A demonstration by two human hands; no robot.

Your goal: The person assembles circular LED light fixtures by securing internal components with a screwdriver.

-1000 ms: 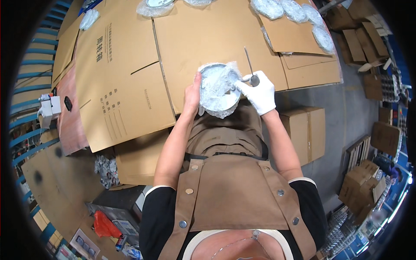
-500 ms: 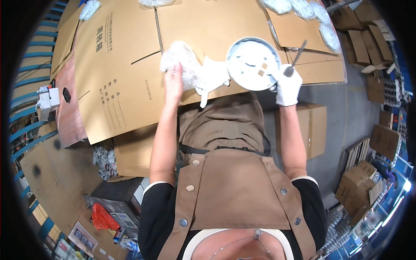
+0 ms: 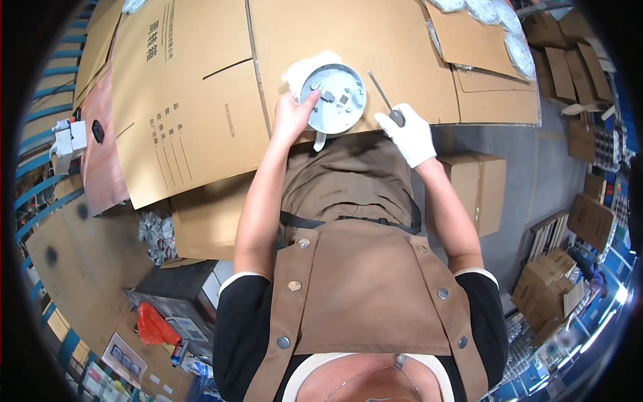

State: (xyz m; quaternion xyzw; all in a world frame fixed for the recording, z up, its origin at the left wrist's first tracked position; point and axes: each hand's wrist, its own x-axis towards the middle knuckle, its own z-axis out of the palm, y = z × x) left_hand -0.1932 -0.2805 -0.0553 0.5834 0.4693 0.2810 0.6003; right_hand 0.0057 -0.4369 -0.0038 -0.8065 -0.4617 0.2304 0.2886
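My bare left hand [image 3: 293,115] grips a round, pale-grey shallow housing [image 3: 345,119] by its left side, thumb over the rim. The housing faces up, showing small dark fittings and a square piece inside. White, crumpled material [image 3: 295,70] shows behind its upper left edge, and a strip of white cloth [image 3: 319,141] hangs below it. To the right, my white-gloved right hand [image 3: 411,136] is closed around the dark handle of a screwdriver [image 3: 380,92]. Its shaft points up and left, apart from the housing.
Flattened cardboard [image 3: 194,100] covers the work table in front of me. Several plastic-wrapped round pieces [image 3: 519,55] lie at its far right. A cardboard box [image 3: 477,191] stands on the floor below the table's right side. Blue rails [image 3: 37,191] run along the left.
The round housing has passed from my right hand to my left and moved left. My left hand has left the bubbly clear wrap. My right hand keeps the screwdriver, now tilted left.
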